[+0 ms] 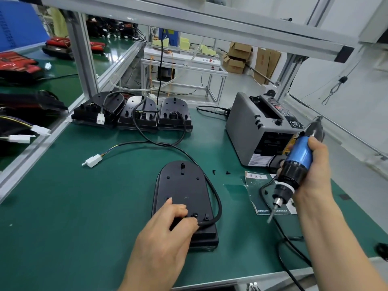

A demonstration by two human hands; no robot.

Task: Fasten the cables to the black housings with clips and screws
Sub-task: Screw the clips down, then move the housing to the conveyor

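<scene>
My left grip (168, 225) pinches a thick black cable (218, 204) on a flat black plastic housing (184, 185).
The housing lies on the green table (84, 206) under that grip; my right grip (315, 171), closed round a blue electric screwdriver (298, 162), hangs to its right, apart.
</scene>
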